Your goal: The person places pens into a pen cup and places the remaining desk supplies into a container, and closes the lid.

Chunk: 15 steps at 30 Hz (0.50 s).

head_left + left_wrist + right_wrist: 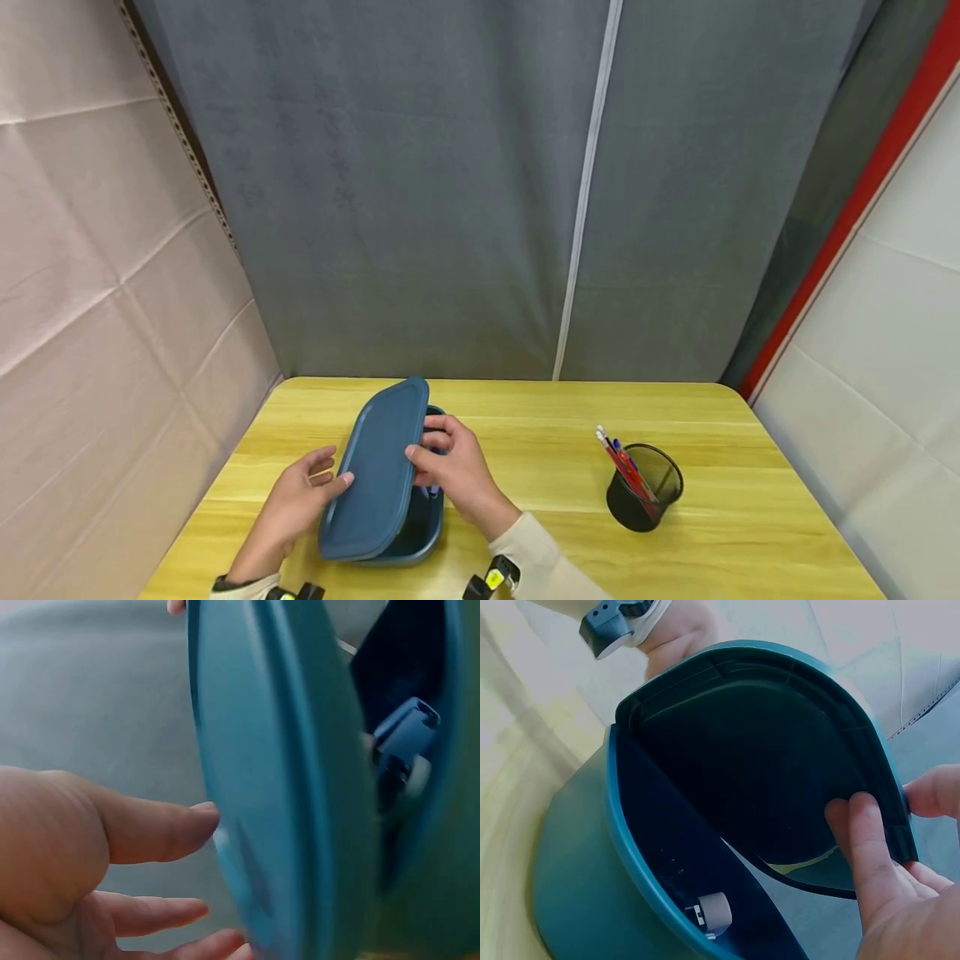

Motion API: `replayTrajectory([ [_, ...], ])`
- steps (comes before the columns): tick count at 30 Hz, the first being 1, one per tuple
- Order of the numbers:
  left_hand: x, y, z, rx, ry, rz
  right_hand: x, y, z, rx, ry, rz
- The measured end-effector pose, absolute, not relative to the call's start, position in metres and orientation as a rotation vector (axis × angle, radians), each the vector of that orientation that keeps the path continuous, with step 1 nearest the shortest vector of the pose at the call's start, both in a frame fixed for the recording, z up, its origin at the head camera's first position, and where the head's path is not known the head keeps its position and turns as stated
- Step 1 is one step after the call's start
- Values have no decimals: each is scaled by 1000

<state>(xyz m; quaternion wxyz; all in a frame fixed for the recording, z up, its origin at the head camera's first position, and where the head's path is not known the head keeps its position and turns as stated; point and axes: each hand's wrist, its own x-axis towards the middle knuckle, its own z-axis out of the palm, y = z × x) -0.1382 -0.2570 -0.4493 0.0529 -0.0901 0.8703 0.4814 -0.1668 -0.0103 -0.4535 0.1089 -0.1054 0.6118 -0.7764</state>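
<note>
A blue lid (378, 475) stands tilted over a blue box (431, 533), its left side raised on edge above the opening. My right hand (457, 471) pinches the lid's right edge, thumb on the outer face and fingers (870, 847) on the inner face. To the left, my left hand (296, 496) has its thumb tip right at the lid's left edge, the other fingers loosely spread. Inside the box lie a small blue object (409, 735) and a whitish, rounded piece (717, 911).
A black mesh pen cup (637, 508) holding several pencils and pens (626, 462) stands on the right of the wooden table (525, 433). A grey curtain (450, 208) hangs behind the table, with pale cloth walls on both sides.
</note>
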Motion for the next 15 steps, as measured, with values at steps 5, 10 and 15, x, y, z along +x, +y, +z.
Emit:
replayTrajectory([
  [5, -144, -263, -462, -297, 2596, 1496, -166, -7, -455, -305, 1807, -2274],
  [10, -146, -263, -462, -298, 2600, 1519, -166, -1, -459, -318, 1827, -2266],
  [15, -145, -263, -464, -311, 2606, 1509, -166, 7, -466, -315, 1841, -2234],
])
